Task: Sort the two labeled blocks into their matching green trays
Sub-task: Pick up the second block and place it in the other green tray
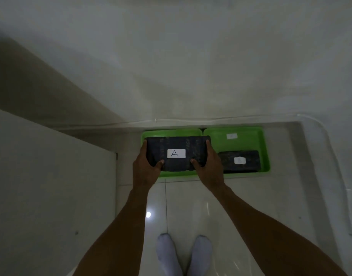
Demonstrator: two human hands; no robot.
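A dark block with a white label reading A [176, 144] is held over the left green tray [167, 133], covering most of it. My left hand [146, 166] grips its left end and my right hand [209, 166] grips its right end, thumbs on top. Whether the block touches the tray floor I cannot tell. A second dark block [239, 161] with a small white label lies in the front part of the right green tray [248, 140]; its letter is too blurred to read. That tray has a white label [232, 136] on its far floor.
Both trays sit side by side on a white tiled floor against the wall. A white panel or door [51, 186] stands close on the left. A thin cable [320, 128] runs along the wall and down the right side. My two socked feet [183, 255] stand below the trays.
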